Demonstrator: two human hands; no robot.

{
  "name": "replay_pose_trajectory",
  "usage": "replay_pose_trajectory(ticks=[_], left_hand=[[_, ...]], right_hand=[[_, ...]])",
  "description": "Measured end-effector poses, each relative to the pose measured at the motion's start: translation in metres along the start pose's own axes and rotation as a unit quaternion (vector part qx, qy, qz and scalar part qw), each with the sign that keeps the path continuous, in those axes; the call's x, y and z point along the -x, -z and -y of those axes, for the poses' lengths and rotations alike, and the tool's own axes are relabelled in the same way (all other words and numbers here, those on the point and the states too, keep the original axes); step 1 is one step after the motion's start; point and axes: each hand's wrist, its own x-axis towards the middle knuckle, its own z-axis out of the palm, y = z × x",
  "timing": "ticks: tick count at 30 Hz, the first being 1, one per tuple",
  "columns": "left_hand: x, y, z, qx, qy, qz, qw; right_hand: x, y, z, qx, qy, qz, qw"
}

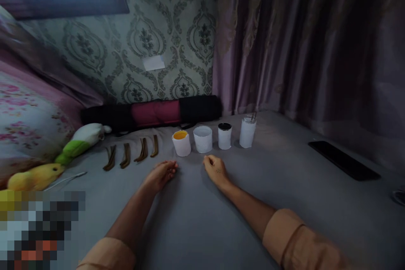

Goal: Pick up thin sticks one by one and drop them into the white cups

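My left hand (163, 173) is above the grey bedsheet, its fingers loosely curled, slightly apart and holding nothing I can see. Nearest to it is a white-wrapped cup with a yellow inside (182, 146). Opposite it, my right hand (216, 169) is closed in a loose fist, with no object showing. Just beyond the right hand stand a wider white cup (203, 141) and a white-wrapped can with a dark top (225, 139). A taller white container (247, 135) has thin dark sticks poking out. To the left lie several bent brown bundles (125, 156) in a row.
A long black and maroon roll (155, 112) lies along the wallpapered wall. Plush toys (82, 140) and a thin white cable (68, 178) are on the left. A dark phone-like slab (343, 160) rests on the right, below the curtain (247, 38).
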Motion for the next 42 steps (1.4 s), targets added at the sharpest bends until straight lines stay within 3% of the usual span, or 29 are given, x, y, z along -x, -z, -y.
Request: replay_pose_trajectory(ticks=[5, 10, 15, 22, 31, 42], left_hand=[[-0.012, 0.01, -0.01, -0.087, -0.043, -0.061, 0.993], [-0.035, 0.033, -0.019, -0.153, -0.092, -0.132, 0.975], [-0.05, 0.055, -0.031, -0.255, -0.124, -0.204, 0.937], [-0.057, 0.069, -0.05, -0.426, -0.129, -0.246, 0.861], [-0.058, 0.062, -0.062, -0.572, -0.138, -0.229, 0.775], [-0.071, 0.057, -0.057, -0.661, -0.149, -0.21, 0.705]], right_hand=[[0.0, 0.0, 0.0, -0.008, 0.0, 0.009, 1.0], [-0.001, 0.001, 0.002, -0.01, -0.011, 0.026, 1.0], [-0.003, -0.001, 0.0, -0.016, -0.01, 0.027, 0.999], [-0.003, -0.001, -0.001, -0.008, -0.015, 0.039, 0.999], [-0.004, -0.002, -0.002, 0.0, -0.01, 0.04, 0.999], [-0.004, -0.003, 0.0, 0.003, -0.001, 0.029, 1.0]])
